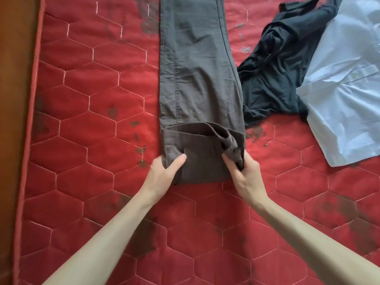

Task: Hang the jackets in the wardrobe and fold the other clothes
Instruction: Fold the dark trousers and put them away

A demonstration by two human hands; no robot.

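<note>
Now my left grip and right grip each pinch a corner of the brown pants, keeping the fold neat between them.

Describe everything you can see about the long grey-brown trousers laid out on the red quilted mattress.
The grey-brown woven cotton-looking trousers lie lengthwise down the red quilted mattress, running out of view at the top. Seams run along both edges and the cloth is lightly creased. The near end is folded back over itself. The left hand grips its left corner and the right hand pinches the bunched right corner. Its right edge meets a crumpled black garment.
</note>
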